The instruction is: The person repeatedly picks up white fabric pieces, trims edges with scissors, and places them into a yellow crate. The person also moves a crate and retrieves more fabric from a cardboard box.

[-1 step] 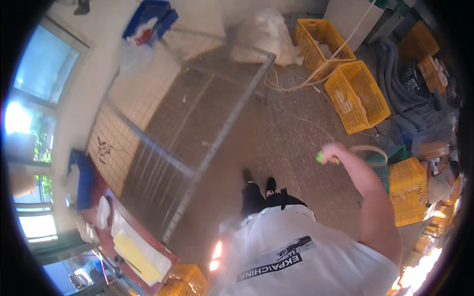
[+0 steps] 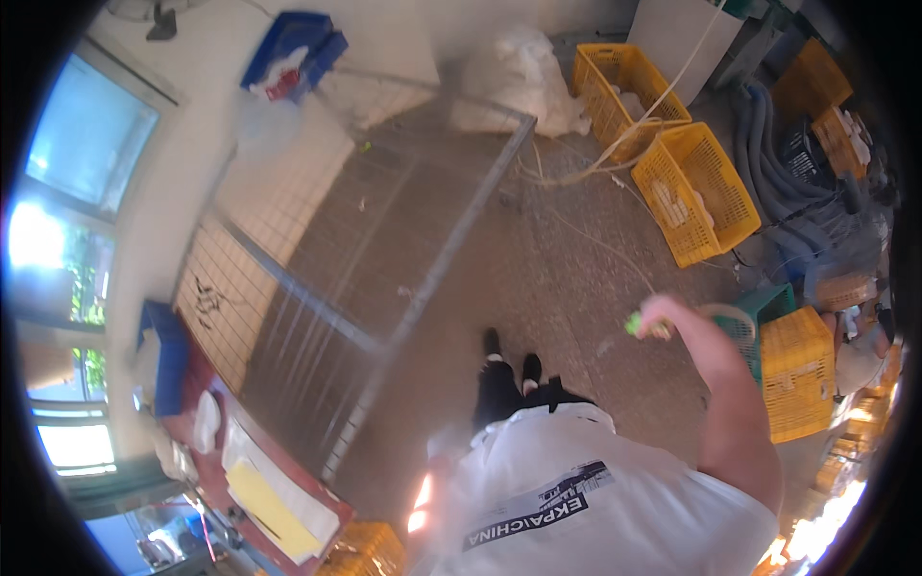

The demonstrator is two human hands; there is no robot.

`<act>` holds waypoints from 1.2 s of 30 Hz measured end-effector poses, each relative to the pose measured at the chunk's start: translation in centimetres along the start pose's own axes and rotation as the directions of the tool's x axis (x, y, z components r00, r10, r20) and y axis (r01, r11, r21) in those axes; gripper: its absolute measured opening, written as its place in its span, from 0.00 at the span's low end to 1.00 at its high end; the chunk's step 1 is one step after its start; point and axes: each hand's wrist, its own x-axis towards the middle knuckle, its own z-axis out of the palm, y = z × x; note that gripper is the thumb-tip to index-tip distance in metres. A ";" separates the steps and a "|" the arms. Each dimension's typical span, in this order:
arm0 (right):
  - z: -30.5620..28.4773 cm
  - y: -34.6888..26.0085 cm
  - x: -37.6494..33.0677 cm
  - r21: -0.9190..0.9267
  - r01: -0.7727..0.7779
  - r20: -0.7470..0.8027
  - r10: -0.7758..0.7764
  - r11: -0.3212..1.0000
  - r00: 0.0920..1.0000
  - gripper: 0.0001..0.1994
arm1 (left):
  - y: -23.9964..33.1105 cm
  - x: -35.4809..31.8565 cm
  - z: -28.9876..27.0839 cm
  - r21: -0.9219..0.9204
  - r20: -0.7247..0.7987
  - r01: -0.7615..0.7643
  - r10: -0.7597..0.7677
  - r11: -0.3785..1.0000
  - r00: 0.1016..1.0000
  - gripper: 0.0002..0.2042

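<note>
My right hand point(image 2: 660, 317) reaches out over the floor at the right, its arm bent outward from my white shirt. The fingers are closed round a small bright green thing point(image 2: 633, 324), blurred and mostly covered by the hand, so its kind does not show. Beside that hand, a little to the right, stands a green plastic basket point(image 2: 768, 305) with a pale rounded hoop or rim at its side. A yellow crate point(image 2: 796, 374) is right next to it. My left hand does not show; only a sunlit bit of the left side of my body appears.
A metal mesh frame point(image 2: 449, 252) stands on my left. Beyond it is a red table point(image 2: 197, 368) with papers and a blue bin point(image 2: 165, 360). Ahead to the right are yellow crates point(image 2: 693, 192), a cable, grey hoses point(image 2: 768, 144) and a white sack point(image 2: 528, 77). Another person point(image 2: 860, 360) is at the far right.
My right hand has shifted slightly right and down, still closed on the green thing. One of my feet has come further forward. The surroundings have shifted a little in view.
</note>
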 end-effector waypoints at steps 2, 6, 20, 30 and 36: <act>5.2 4.7 -1.3 0.408 -0.199 0.253 0.099 0.891 0.962 0.14 | 2.4 1.8 -1.1 -0.629 -0.113 0.160 -0.292 0.761 0.950 0.15; 5.8 -0.4 -1.6 0.511 0.238 -0.491 0.053 0.826 0.870 0.11 | 5.4 7.2 -2.4 0.315 -0.069 -0.157 0.188 0.936 0.980 0.16; -1.5 -11.1 -16.6 -0.610 0.785 -0.757 -0.366 0.103 -0.541 0.17 | 45.2 16.5 8.3 0.500 0.375 -0.346 0.162 0.794 0.913 0.16; 46.6 28.3 -8.4 0.789 0.582 -0.548 0.653 0.197 0.523 0.14 | 50.9 6.4 42.7 0.778 0.626 -0.621 -0.033 0.093 0.779 0.15; 76.7 45.2 -8.1 0.635 0.503 0.189 0.749 -0.586 0.635 0.12 | 49.3 -2.8 70.4 0.235 0.756 -0.752 -0.370 -0.616 0.540 0.17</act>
